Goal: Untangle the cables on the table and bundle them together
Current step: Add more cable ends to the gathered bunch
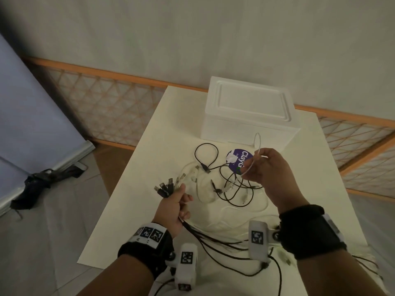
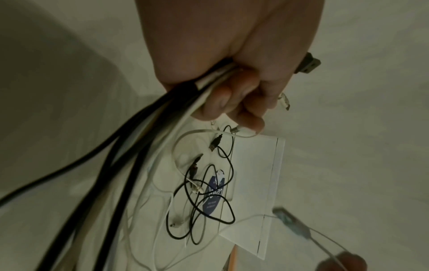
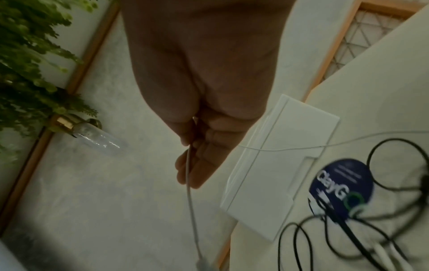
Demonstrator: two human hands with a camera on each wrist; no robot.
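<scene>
My left hand [image 1: 177,207] grips a bundle of black and white cables [image 1: 168,188], their plug ends fanning out above the fist; the wrist view shows the cords [image 2: 130,139] running out under my curled fingers [image 2: 223,102]. My right hand [image 1: 261,165] is raised over the table and pinches a thin white cable [image 1: 257,146] that loops upward; in the right wrist view this cable [image 3: 190,185] hangs down past the fingers. A tangle of loose black and white cables [image 1: 233,186] lies on the white table [image 1: 132,210] between my hands.
A white foam box [image 1: 248,112] stands at the table's far side. A round blue sticker [image 1: 240,160] lies under the tangle. A wooden lattice rail [image 1: 102,99] runs behind the table. A folded dark umbrella [image 1: 44,180] lies on the floor left.
</scene>
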